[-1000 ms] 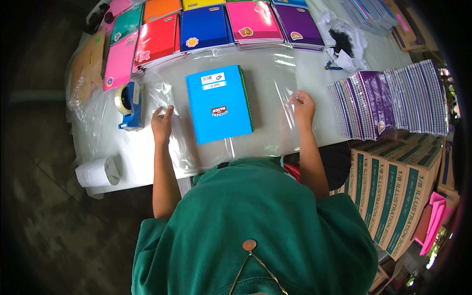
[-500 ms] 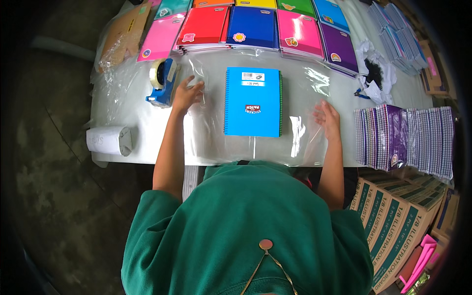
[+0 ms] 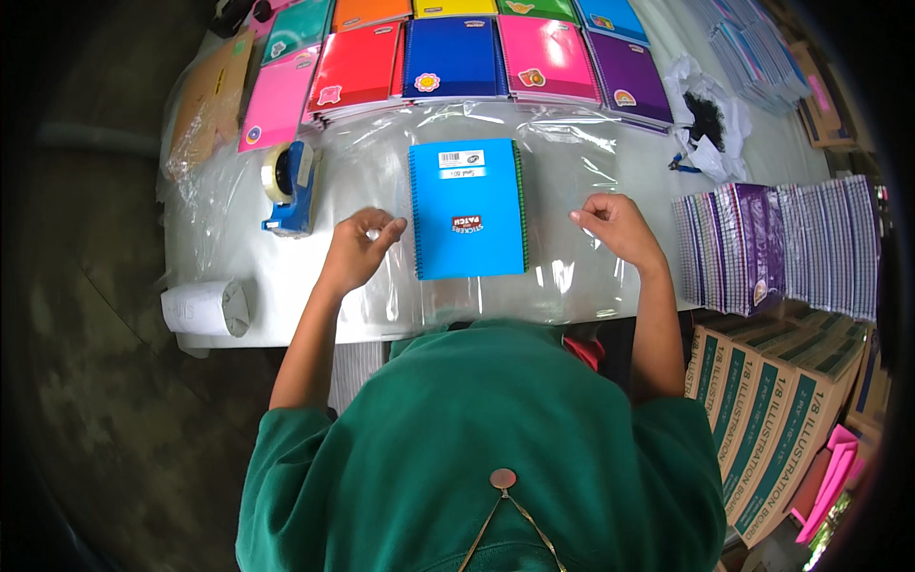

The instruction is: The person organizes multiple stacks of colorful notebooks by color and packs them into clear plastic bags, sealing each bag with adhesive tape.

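The blue spiral notebook (image 3: 467, 205) lies flat between the two hands, just beside the left hand (image 3: 360, 253) and slightly farther from the right hand (image 3: 620, 229). A clear plastic sheet (image 3: 562, 172) spreads beneath it, toward both hands. The left fingers curl, a narrow gap from the thumb; the right thumb and forefinger nearly meet. Whether either hand pinches the sheet, I cannot tell. Left of the left hand stands a blue tape dispenser (image 3: 299, 195). Beyond both hands lie rows of colourful notebooks (image 3: 453, 57); right of the right hand is a plastic-wrapped notebook bundle (image 3: 753, 238).
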`<state>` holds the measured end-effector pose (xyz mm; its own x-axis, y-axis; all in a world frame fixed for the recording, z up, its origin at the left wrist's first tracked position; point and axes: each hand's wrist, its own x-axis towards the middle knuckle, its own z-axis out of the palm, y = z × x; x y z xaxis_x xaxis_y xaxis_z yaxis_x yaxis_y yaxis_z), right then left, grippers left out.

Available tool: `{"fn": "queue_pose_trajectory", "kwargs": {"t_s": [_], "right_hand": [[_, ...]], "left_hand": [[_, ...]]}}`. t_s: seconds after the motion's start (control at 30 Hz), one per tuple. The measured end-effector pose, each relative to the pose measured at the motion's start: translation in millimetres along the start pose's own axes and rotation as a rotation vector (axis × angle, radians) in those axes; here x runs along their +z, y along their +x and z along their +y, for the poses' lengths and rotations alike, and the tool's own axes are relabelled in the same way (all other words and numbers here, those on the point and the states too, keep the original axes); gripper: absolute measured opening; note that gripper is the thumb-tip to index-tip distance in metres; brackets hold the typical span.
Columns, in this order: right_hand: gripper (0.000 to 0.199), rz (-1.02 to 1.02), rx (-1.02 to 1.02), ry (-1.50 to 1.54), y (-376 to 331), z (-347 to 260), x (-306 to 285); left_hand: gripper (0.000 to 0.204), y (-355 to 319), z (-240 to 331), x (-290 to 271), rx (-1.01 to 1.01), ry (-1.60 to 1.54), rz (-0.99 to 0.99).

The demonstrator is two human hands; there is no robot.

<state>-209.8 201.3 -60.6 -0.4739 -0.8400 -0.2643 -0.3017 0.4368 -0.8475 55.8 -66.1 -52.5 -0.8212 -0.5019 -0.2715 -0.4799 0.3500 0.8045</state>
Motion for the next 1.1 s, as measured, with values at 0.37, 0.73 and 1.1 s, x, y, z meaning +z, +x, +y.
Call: {"fn": "queue_pose_trajectory", "kwargs": {"t_s": [0.37, 0.73, 1.1], "right_hand": [[0.023, 0.244, -0.270, 0.880, 45.7, -8.4, 128.1], [0.023, 0.322, -0.244, -0.437, 52.4, -36.2, 154.9], [0.021, 0.358, -0.219, -0.365, 49.4, -38.9, 154.9]], "left_hand": [[0.019, 33.7, 10.1, 89.8, 0.401, 0.055, 0.151], [0.076, 89.7, -15.1, 28.7, 0.473, 0.150, -0.057], [0.049, 267.4, 51.9, -0.3, 0.429, 0.639, 0.254]]}}
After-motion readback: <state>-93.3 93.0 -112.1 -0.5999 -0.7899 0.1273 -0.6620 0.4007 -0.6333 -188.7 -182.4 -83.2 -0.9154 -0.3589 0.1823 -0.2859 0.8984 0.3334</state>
